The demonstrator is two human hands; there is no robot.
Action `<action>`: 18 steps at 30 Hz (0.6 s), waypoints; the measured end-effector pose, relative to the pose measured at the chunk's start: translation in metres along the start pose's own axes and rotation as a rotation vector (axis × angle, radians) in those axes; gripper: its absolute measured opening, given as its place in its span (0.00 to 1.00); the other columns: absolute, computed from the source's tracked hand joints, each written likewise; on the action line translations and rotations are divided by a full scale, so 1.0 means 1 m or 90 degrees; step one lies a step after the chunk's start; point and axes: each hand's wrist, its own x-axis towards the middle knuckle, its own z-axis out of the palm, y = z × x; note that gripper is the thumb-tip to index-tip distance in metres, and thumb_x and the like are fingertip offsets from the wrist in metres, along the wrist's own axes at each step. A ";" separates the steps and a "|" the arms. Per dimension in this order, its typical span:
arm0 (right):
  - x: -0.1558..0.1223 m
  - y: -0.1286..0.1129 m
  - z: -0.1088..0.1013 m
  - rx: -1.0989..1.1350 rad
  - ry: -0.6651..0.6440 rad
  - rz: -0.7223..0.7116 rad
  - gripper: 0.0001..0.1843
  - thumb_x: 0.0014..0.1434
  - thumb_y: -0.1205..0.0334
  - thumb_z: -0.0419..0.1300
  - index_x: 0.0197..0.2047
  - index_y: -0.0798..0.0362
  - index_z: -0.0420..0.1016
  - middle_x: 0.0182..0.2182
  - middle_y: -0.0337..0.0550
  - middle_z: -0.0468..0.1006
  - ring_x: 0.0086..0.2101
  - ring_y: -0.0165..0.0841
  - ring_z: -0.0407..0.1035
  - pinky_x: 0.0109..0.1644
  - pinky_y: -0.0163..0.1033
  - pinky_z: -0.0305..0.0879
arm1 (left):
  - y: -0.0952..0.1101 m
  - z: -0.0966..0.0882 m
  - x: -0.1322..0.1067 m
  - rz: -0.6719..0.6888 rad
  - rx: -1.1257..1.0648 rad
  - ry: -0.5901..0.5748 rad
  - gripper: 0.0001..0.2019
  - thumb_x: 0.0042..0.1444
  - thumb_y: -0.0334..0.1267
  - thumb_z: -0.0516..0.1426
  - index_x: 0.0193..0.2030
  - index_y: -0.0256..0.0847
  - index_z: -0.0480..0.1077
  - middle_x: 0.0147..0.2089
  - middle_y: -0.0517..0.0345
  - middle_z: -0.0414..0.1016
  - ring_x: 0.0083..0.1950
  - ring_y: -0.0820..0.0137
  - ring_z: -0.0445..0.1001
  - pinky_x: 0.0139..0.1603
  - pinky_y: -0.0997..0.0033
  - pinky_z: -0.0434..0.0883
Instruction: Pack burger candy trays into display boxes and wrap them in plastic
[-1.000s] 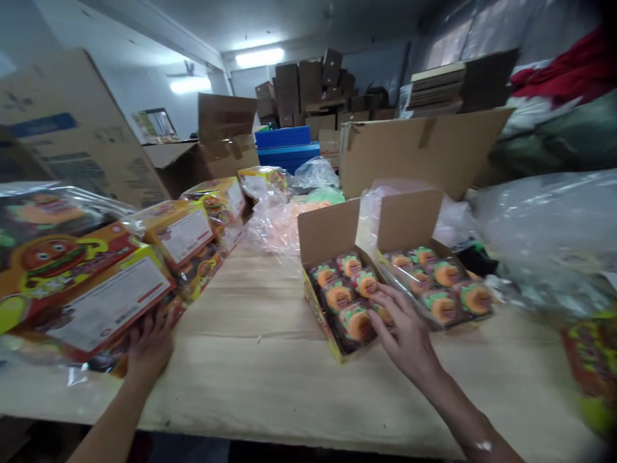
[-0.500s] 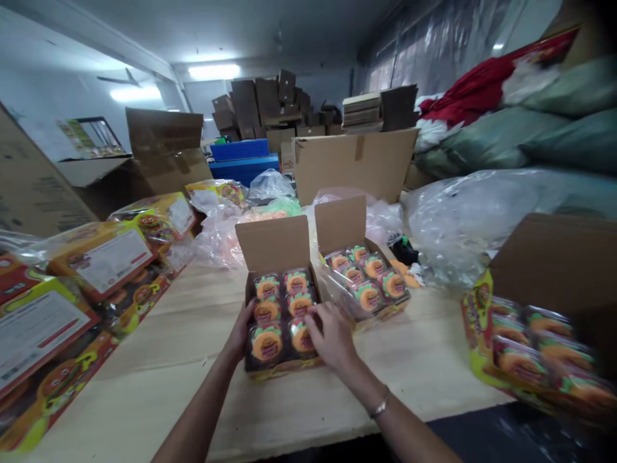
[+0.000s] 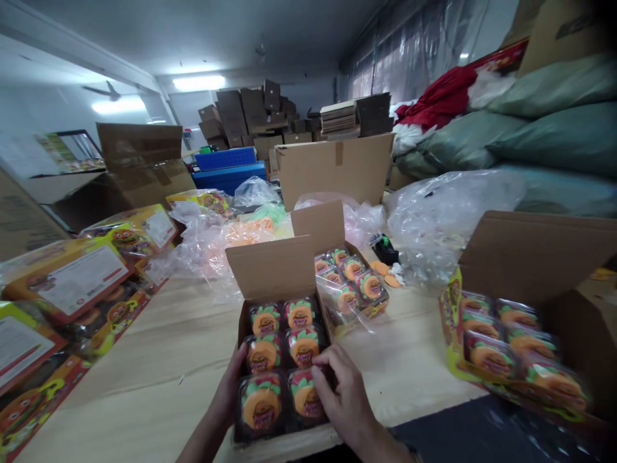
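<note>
Head view. The front box (image 3: 270, 267) stands at the near edge of the table (image 3: 159, 392), lid raised toward the far side; this presumably leaves its six burger packs (image 3: 261, 406) accessible from above. The left hand (image 3: 227, 393) lies against the box's left wall, probably to steady it; its fingers are mostly hidden, so their grip cannot be told. The right hand (image 3: 349, 400) has curled fingers, with thumb and index at the right-column packs; whether they pinch one cannot be told. A second box (image 3: 319, 225) sits just behind, toward the far edge. Wrapped boxes (image 3: 74, 276) line the left side, apparently to free the middle. A third box (image 3: 535, 244) stands at the near edge, right; its support is unclear.
</note>
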 end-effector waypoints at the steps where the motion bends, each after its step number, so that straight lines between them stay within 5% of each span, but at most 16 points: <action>1: -0.004 -0.001 -0.003 0.004 -0.002 0.001 0.06 0.63 0.66 0.53 0.36 0.52 0.69 0.33 0.42 0.71 0.36 0.35 0.68 0.39 0.39 0.64 | -0.003 0.000 -0.003 -0.005 0.003 -0.002 0.27 0.58 0.48 0.59 0.63 0.40 0.67 0.43 0.50 0.83 0.45 0.53 0.81 0.47 0.54 0.78; 5: -0.009 -0.003 -0.016 0.015 -0.037 0.003 0.07 0.65 0.64 0.52 0.37 0.52 0.71 0.34 0.42 0.73 0.37 0.34 0.69 0.40 0.38 0.65 | -0.002 -0.006 0.001 0.046 0.079 -0.042 0.31 0.55 0.52 0.60 0.64 0.41 0.65 0.50 0.48 0.80 0.52 0.51 0.78 0.49 0.52 0.77; 9: 0.001 0.004 -0.030 0.002 0.002 0.010 0.08 0.65 0.63 0.53 0.41 0.53 0.73 0.34 0.43 0.74 0.35 0.34 0.70 0.36 0.37 0.66 | 0.019 -0.014 0.019 0.309 0.243 0.046 0.30 0.59 0.53 0.53 0.66 0.45 0.61 0.66 0.46 0.66 0.67 0.52 0.63 0.60 0.51 0.68; 11: 0.012 0.010 -0.035 -0.012 0.036 -0.007 0.08 0.65 0.62 0.53 0.40 0.53 0.73 0.34 0.44 0.74 0.35 0.34 0.70 0.37 0.38 0.66 | 0.028 -0.016 0.024 0.374 0.288 0.093 0.28 0.60 0.52 0.52 0.66 0.48 0.58 0.71 0.48 0.59 0.71 0.55 0.57 0.66 0.50 0.61; 15: 0.061 0.017 -0.033 -0.010 0.088 -0.057 0.10 0.64 0.61 0.54 0.46 0.53 0.73 0.42 0.49 0.75 0.44 0.38 0.71 0.46 0.44 0.70 | 0.046 -0.005 0.024 0.499 0.294 0.074 0.32 0.56 0.51 0.58 0.65 0.45 0.57 0.71 0.43 0.58 0.71 0.56 0.57 0.69 0.51 0.55; 18: 0.118 0.013 -0.025 0.036 0.099 -0.076 0.30 0.62 0.53 0.59 0.64 0.53 0.61 0.59 0.56 0.66 0.58 0.43 0.63 0.59 0.52 0.65 | 0.079 0.016 0.030 0.572 0.252 0.066 0.36 0.56 0.52 0.59 0.68 0.46 0.52 0.73 0.44 0.51 0.73 0.58 0.52 0.69 0.51 0.53</action>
